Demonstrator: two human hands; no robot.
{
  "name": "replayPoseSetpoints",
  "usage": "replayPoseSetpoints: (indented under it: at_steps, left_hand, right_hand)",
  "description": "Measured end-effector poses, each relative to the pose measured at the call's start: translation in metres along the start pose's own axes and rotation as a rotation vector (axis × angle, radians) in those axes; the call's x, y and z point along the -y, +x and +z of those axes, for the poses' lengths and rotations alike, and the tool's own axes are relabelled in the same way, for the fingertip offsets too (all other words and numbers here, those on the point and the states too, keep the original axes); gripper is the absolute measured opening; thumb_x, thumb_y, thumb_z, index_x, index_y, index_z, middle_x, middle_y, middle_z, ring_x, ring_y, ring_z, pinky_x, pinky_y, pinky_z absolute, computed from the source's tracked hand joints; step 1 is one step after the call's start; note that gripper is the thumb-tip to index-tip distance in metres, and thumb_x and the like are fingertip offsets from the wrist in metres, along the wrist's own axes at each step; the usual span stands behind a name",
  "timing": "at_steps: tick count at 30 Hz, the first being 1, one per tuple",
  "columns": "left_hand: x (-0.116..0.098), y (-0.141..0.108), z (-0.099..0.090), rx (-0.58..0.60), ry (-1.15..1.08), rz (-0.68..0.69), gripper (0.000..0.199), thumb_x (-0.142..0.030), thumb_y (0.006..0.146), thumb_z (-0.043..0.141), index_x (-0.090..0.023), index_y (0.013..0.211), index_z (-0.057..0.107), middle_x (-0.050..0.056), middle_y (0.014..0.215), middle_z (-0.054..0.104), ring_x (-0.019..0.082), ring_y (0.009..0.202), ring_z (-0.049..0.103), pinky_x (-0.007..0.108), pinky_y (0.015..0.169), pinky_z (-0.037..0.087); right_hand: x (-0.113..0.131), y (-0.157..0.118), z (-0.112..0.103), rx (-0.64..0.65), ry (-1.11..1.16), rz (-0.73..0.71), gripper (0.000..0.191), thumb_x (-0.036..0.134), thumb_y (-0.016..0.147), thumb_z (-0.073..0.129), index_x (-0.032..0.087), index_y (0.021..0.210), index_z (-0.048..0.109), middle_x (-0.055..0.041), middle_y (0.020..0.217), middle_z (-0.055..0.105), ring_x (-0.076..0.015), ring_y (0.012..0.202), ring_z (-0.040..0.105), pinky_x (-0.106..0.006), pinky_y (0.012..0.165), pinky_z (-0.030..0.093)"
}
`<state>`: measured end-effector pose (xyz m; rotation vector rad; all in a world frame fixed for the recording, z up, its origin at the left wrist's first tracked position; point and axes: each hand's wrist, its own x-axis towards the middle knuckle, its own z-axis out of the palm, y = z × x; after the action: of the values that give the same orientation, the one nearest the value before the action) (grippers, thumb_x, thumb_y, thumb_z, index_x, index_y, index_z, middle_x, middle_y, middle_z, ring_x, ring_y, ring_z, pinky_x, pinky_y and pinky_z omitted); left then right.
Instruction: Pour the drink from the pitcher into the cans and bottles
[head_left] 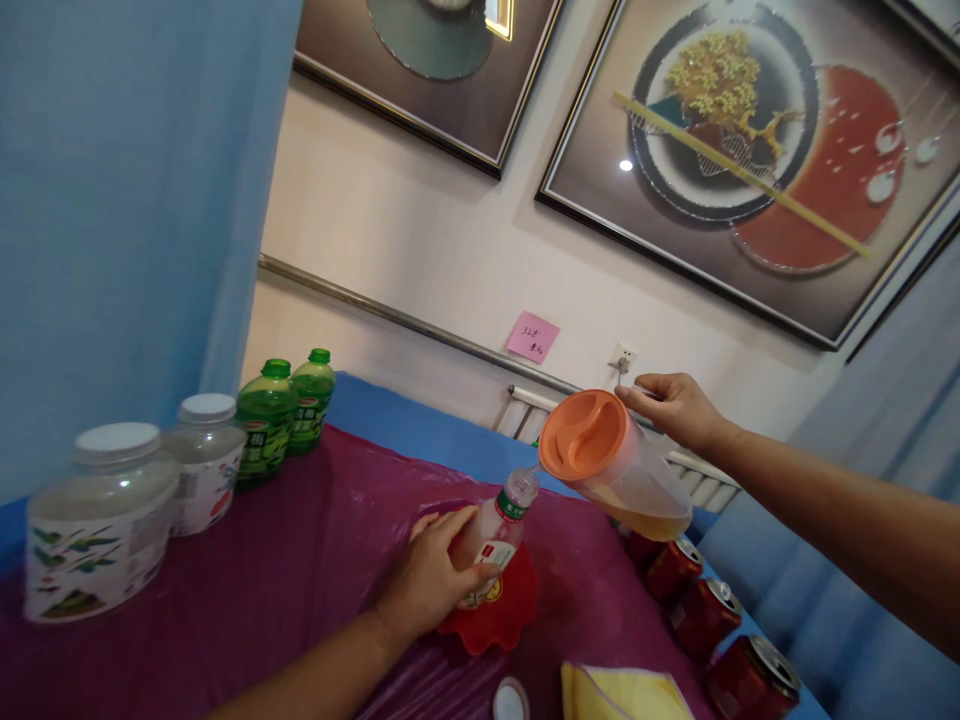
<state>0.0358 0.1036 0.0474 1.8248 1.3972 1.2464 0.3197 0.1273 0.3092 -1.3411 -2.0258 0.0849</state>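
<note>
My left hand is wrapped round a clear plastic bottle with a green neck label and no cap on it. The bottle stands tilted slightly on a red scalloped plate. In my right hand is the handle of a translucent pitcher with an orange lid. Tipped toward the left, the pitcher has its spout side at the bottle's open mouth. Some amber liquid lies low in the pitcher. Whether liquid is flowing between the two, I cannot make out.
Two white-lidded jars and two green bottles line the left side. Several dark red cans stand along the right edge. A yellow cloth and a white cap lie near the front of the purple-covered table.
</note>
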Motion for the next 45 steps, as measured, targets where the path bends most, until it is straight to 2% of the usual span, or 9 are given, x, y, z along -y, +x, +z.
replayPoseSetpoints:
  at_steps: [6,17,45]
  left_hand:
    - [0.0012,0.0011,0.0011,-0.017,0.008,0.004,0.068,-0.029,0.06,0.088,-0.027,0.126,0.072,0.008,0.129,0.074,0.033,0.125,0.061,0.048,0.113,0.043]
    - [-0.0006,-0.0002,-0.0003,0.001,0.017,-0.016,0.07,-0.028,0.061,0.088,-0.023,0.129,0.071,0.009,0.13,0.073,0.032,0.127,0.06,0.045,0.114,0.043]
    - [-0.0002,-0.0001,0.0013,0.014,0.021,-0.031,0.073,-0.027,0.062,0.088,-0.019,0.132,0.069,0.01,0.133,0.072,0.033,0.128,0.059,0.045,0.115,0.042]
  right_hand:
    - [0.0004,-0.0004,0.0,0.013,0.004,-0.009,0.061,0.069,0.08,0.063,0.025,0.053,0.031,0.0065,0.052,0.025,-0.0092,0.05,0.025,-0.026,0.047,0.02]
    - [0.0019,-0.0008,0.0032,0.005,0.008,0.011,0.062,0.07,0.079,0.064,0.025,0.054,0.03,0.0062,0.054,0.024,-0.0092,0.051,0.024,-0.027,0.047,0.019]
    - [-0.0033,-0.0019,0.0045,0.018,0.018,0.017,0.059,0.067,0.08,0.064,0.025,0.055,0.03,0.0065,0.057,0.022,-0.0095,0.054,0.021,-0.028,0.05,0.016]
